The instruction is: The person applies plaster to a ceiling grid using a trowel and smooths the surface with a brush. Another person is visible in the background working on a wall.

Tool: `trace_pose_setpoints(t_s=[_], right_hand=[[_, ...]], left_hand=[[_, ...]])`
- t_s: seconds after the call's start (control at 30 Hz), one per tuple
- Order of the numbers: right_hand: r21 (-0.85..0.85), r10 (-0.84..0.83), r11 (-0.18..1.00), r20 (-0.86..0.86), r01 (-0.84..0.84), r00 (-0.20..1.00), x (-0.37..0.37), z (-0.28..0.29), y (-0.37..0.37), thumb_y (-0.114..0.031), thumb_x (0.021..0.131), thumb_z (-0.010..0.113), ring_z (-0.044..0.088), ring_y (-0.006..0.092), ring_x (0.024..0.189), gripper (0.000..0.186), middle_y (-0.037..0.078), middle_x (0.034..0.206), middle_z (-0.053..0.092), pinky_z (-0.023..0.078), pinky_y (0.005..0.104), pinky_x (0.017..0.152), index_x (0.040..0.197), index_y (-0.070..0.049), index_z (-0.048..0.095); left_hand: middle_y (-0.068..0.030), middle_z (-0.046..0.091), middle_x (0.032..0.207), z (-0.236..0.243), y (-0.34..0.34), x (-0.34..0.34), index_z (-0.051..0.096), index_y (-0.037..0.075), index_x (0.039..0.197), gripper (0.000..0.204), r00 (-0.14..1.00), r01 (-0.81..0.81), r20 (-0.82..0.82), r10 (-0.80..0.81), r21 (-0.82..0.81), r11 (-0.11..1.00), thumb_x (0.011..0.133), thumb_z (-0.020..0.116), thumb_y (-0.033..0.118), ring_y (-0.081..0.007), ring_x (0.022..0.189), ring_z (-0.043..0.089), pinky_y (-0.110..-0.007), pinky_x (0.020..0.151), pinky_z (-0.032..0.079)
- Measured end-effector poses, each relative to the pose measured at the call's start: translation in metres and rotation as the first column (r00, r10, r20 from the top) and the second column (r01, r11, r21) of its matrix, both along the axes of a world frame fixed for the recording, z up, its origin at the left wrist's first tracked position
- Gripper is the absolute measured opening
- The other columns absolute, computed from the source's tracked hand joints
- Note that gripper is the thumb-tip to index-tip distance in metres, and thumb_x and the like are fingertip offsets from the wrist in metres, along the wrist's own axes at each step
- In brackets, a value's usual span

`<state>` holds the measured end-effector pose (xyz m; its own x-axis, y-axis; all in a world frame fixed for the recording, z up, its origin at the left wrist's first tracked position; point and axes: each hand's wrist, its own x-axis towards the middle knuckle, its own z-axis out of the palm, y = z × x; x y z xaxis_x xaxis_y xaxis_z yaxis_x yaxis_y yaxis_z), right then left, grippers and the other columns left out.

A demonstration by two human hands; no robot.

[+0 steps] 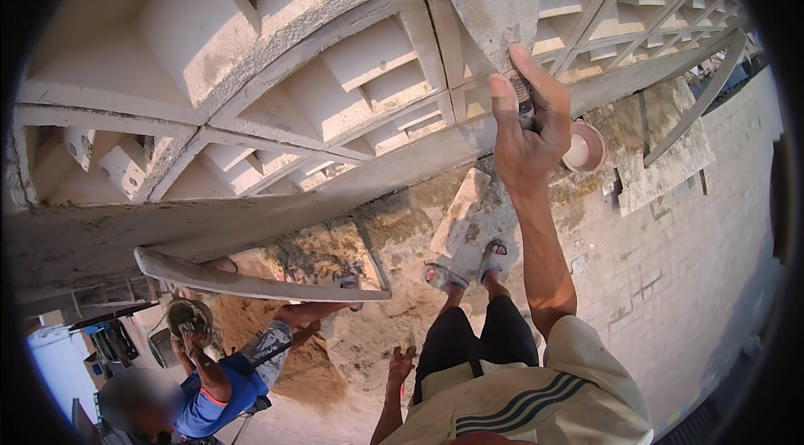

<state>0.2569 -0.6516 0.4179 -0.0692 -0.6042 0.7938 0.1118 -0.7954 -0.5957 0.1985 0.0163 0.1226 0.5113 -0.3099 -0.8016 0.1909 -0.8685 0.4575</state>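
Observation:
My right hand is raised to the pale openwork block wall, its fingers closed round the handle of a putty knife. The knife's wide, smeared blade points up in front of a joint between blocks; whether it touches the wall I cannot tell. My left hand hangs low beside my dark shorts, fingers curled. What it holds, if anything, is too small to make out. A reddish round pot with whitish stuff inside stands beyond my right wrist.
A pale block lies on the ground ahead of my sandals. At lower left, a person in a blue shirt handles a round dark pan near a curved plank and sandy soil. Pale paving spreads at right.

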Motion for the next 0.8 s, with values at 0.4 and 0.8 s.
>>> trace_pose_setpoints(t_s=[0.4,0.8], right_hand=[[0.032,0.042,0.999,-0.017,-0.041,0.999,-0.011,0.006,-0.006,-0.002,0.096,0.08,0.076,0.0159,0.096,0.038,0.017,0.122,0.078,0.06,0.028,0.084,0.132,-0.002,0.067],[0.1,0.048,0.994,-0.006,-0.047,0.999,-0.018,0.008,-0.014,-0.009,0.097,0.082,0.076,0.0146,0.096,0.038,0.015,0.123,0.078,0.06,0.0271,0.083,0.133,-0.004,0.069]], left_hand=[[-0.0153,0.077,0.109,0.019,-0.04,0.0,0.062,0.002,0.129,0.055,0.981,-0.17,-0.059,0.183,0.175,0.97,0.097,0.076,0.045,-0.0247,0.093,0.077,-0.036,0.067,0.06],[-0.0163,0.078,0.111,-0.011,0.002,0.001,0.062,0.0,0.133,0.055,0.998,0.062,0.027,-0.064,0.051,0.997,0.099,0.073,0.042,-0.0247,0.089,0.076,-0.036,0.066,0.059]])
